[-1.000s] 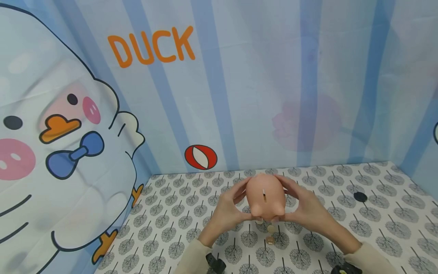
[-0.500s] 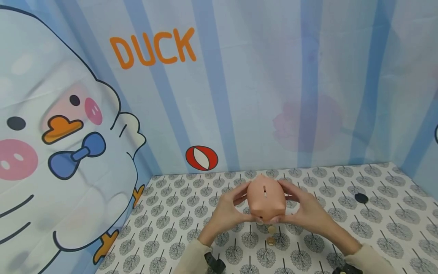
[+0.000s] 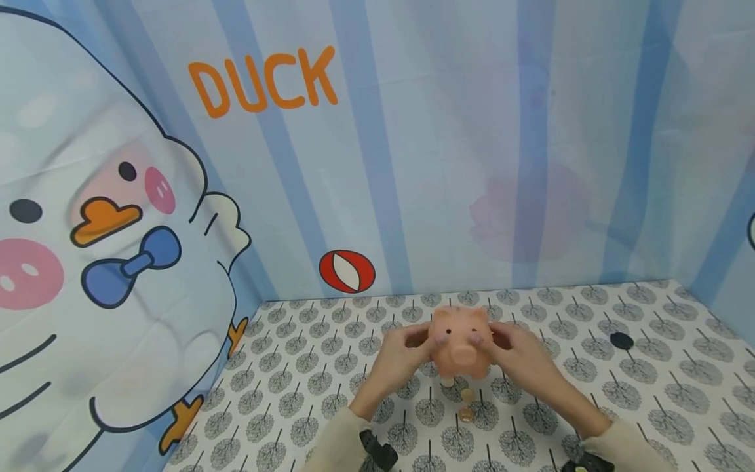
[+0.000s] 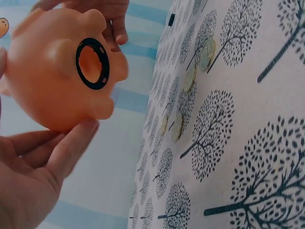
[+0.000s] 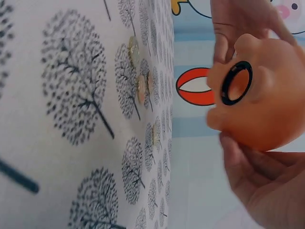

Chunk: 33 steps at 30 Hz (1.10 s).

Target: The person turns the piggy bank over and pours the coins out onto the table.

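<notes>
A pink-orange piggy bank (image 3: 463, 357) is held just above the table, its snout and eyes facing the head camera. My left hand (image 3: 398, 357) grips its left side, and my right hand (image 3: 519, 351) grips its right side, with both thumbs on the face. In the left wrist view, the bank's underside shows a round hole with a black ring (image 4: 78, 61) between the stubby feet. Several gold coins (image 4: 207, 55) lie on the tablecloth below and in front of the bank; one coin (image 3: 466, 414) is closest to me.
A black round plug-like disc (image 3: 621, 339) lies on the table at the right. The tablecloth (image 3: 307, 400) has a tree print. Behind the table hangs a blue striped curtain (image 3: 425, 164) with a duck picture at the left.
The piggy bank has turned from showing its coin slot on top to showing its face. My thumbs have moved up with it, from the lower edge to its face.
</notes>
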Each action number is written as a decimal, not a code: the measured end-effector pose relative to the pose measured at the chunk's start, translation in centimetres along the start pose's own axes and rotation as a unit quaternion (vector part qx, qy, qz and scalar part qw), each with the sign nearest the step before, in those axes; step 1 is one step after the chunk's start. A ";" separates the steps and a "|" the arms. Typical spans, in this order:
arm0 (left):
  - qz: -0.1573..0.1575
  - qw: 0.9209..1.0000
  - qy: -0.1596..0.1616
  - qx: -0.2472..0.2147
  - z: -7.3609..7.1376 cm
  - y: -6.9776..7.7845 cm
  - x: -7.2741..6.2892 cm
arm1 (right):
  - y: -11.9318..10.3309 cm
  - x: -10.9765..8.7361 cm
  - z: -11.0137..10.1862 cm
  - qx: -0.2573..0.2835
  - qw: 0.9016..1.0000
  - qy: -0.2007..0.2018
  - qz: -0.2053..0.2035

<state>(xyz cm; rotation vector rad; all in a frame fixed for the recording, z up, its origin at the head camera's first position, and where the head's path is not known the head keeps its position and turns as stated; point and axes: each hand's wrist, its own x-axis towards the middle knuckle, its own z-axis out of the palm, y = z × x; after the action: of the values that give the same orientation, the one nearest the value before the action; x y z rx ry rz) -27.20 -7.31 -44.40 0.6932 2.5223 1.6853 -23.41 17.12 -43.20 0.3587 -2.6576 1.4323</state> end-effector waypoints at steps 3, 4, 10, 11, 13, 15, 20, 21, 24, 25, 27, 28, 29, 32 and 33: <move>-0.034 0.999 -0.008 -0.021 0.3 -0.1 0.3 | -0.2 0.3 0.2 0.006 0.999 -0.022 0.040; -0.044 0.999 -0.011 -0.026 0.4 -0.2 0.4 | -0.3 0.4 0.2 0.012 0.998 -0.030 0.049; -0.081 0.996 -0.014 -0.045 0.5 -0.2 0.2 | -0.3 0.6 0.3 0.018 0.996 -0.044 0.075; -0.083 0.995 -0.012 -0.045 0.5 -0.2 0.2 | -0.2 0.6 0.3 0.018 0.996 -0.044 0.077; -0.088 0.995 -0.011 -0.042 0.5 -0.2 0.3 | -0.2 0.7 0.3 0.016 0.996 -0.044 0.081; -0.091 0.995 -0.009 -0.039 0.5 -0.2 0.3 | -0.1 0.7 0.3 0.016 0.995 -0.045 0.082; -0.087 0.995 -0.014 -0.045 0.4 -0.2 0.3 | 0.0 0.8 0.3 0.018 0.996 -0.052 0.074; -0.085 0.995 -0.016 -0.045 0.4 -0.3 0.4 | 0.0 0.8 0.3 0.018 0.996 -0.053 0.071; -0.075 0.996 -0.026 -0.038 0.2 -0.4 0.4 | 0.1 0.8 0.2 0.024 0.996 -0.058 0.070; -0.071 0.997 -0.029 -0.030 0.1 -0.5 0.5 | 0.1 0.8 0.2 0.025 0.996 -0.061 0.067; -0.062 0.997 -0.033 -0.012 -0.1 -0.5 0.5 | 0.1 0.8 0.1 0.027 0.996 -0.065 0.061; -0.057 0.998 -0.034 -0.005 -0.2 -0.6 0.5 | 0.1 0.7 0.1 0.029 0.996 -0.067 0.057; -0.054 0.998 -0.034 0.001 -0.2 -0.6 0.5 | 0.1 0.7 0.1 0.029 0.996 -0.069 0.051; -0.040 0.999 -0.034 0.012 -0.5 -0.6 0.5 | 0.1 0.5 -0.1 0.025 0.997 -0.073 0.027; -0.035 0.999 -0.035 0.013 -0.6 -0.6 0.4 | 0.1 0.4 -0.2 0.021 0.997 -0.072 0.020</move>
<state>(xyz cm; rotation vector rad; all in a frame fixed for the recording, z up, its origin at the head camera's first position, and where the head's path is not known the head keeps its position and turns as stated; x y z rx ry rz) -27.99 -7.89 -44.60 0.6459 2.4945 1.5802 -23.85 17.27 -43.13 0.4311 -2.7651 1.5305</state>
